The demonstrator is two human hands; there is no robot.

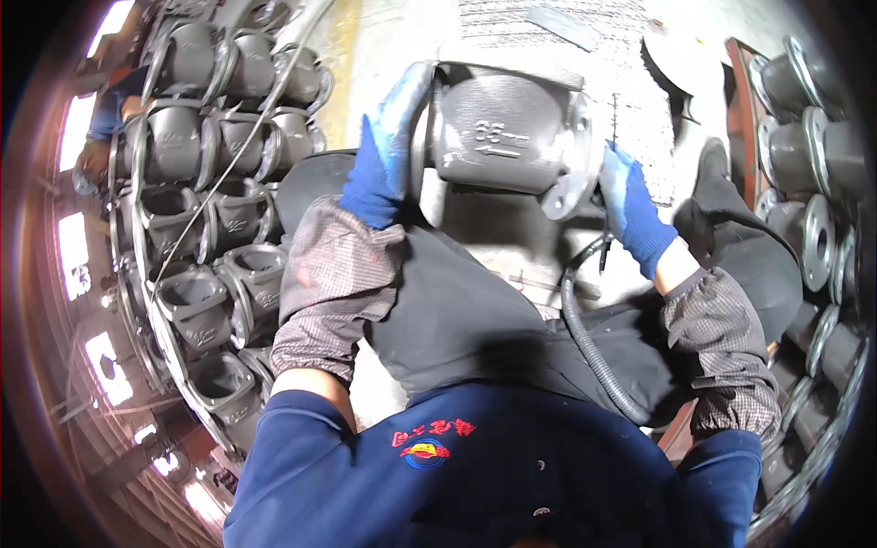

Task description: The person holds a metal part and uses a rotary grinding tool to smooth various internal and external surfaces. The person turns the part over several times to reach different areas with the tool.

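Note:
A grey cast-metal valve body (pixel 502 132), flanged at both ends, lies sideways in front of my knees with raised marks and an arrow on its face. My left hand (pixel 391 137), in a blue glove, is closed on its left flange; the fingertips are hidden behind it. Beside the right flange (pixel 574 164) is my gloved right hand (pixel 630 196), closed around a slim dark rod-like tool (pixel 615 114) that sticks out above and below the fingers. Whether this hand also touches the flange, I cannot tell. A grey corrugated hose (pixel 582 338) runs from below that hand over my leg.
Stacked valve bodies (pixel 187 146) stand in rows on my left, with a thin pole (pixel 242 151) across them. More flanged bodies (pixel 804 151) are stacked on my right by a reddish frame (pixel 744 119). A flat plate (pixel 562 27) lies ahead. Another person's hand (pixel 94 163) shows far left.

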